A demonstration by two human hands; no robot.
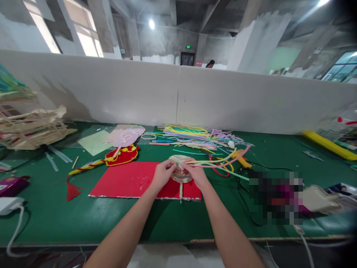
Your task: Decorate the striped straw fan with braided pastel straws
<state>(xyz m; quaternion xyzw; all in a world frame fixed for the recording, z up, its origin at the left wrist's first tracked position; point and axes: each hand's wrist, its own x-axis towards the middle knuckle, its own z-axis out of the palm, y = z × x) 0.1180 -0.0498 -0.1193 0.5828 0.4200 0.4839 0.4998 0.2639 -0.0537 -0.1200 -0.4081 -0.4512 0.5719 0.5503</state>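
A round, fan-shaped piece in pastel stripes (182, 178) lies over the red board (122, 180), its thin twisted handle (181, 191) pointing toward me. At its left side the fingers of my left hand (165, 173) are pinched together on the edge. My right hand (196, 174) is closed at the other side, with long pastel pipe cleaners (216, 163) in yellow, pink and green running out past it to the right. The exact spot between the fingertips is hidden.
Behind the hands lies a pile of loose pipe cleaners (186, 134). Red-handled scissors (221, 172) and an orange-yellow tool (242, 159) sit to the right, near black cables. A red fan with a tassel (121, 156) and a lilac fan (126, 137) are at left. A white partition (125, 89) stands behind.
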